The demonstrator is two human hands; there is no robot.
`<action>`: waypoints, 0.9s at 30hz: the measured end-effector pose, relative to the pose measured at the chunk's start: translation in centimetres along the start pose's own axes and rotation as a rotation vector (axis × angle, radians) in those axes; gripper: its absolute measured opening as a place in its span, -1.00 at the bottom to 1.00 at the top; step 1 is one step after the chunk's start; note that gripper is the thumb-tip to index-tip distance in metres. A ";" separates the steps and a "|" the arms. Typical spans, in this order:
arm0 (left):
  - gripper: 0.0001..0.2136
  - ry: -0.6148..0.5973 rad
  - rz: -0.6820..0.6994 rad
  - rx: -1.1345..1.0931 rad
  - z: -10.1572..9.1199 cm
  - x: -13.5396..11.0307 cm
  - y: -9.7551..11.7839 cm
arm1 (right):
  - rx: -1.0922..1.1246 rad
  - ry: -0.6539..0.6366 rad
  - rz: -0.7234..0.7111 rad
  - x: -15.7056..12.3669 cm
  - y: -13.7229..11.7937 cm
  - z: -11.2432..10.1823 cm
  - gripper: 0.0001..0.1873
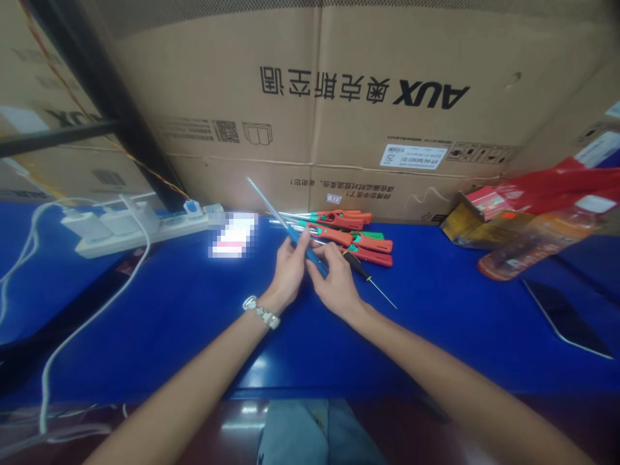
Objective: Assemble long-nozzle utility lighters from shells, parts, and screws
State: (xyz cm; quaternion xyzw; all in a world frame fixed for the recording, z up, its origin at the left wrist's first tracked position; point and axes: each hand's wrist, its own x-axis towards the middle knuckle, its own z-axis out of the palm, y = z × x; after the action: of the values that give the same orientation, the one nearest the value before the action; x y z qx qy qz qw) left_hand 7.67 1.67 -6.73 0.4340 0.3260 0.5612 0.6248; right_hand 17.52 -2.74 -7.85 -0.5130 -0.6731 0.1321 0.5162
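Observation:
Both hands meet over the blue table (436, 323) and hold one blue-handled screwdriver (310, 252). My left hand (289, 268), with a watch at the wrist, pinches the handle near where the long metal shaft (266, 200) begins; the shaft points up and to the left. My right hand (335, 278) is closed round the lower end of the handle. Just behind the hands lies a pile of red-and-green-handled screwdrivers (358, 236). A thin black-handled screwdriver (368, 278) lies to the right of my right hand.
A large AUX cardboard box (339, 97) walls off the back. At the left sits a white power strip (130, 226) with chargers and cables. Red and orange packaging (533, 226) lies at the right, with a dark tablet (566, 316) near it. A bright blurred screen (233, 234) lies left of the hands.

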 end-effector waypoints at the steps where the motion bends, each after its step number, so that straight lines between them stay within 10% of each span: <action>1: -0.64 -0.002 0.007 -0.018 0.0 0.1 0.1 | 0.012 0.000 0.009 0.0 -0.1 0.0 -0.95; 11: -0.58 -0.004 -0.101 -0.133 -0.5 0.6 1.9 | -0.387 -0.295 0.175 -0.8 -1.0 -1.8 -0.70; 21: -0.59 -0.090 -0.154 -0.256 -0.5 0.3 2.5 | 0.072 -0.272 0.302 -1.9 -1.9 -0.1 -0.66; 27: -0.60 -0.158 -0.109 -0.172 -0.5 0.2 3.2 | -0.099 -0.443 0.321 -1.0 -2.2 -1.3 -0.63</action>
State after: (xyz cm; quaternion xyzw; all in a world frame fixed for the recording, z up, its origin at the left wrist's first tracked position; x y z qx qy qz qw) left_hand 5.96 1.88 -4.04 0.4034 0.2496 0.5162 0.7131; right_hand 17.33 -4.96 -6.30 -0.5963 -0.6853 0.2877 0.3032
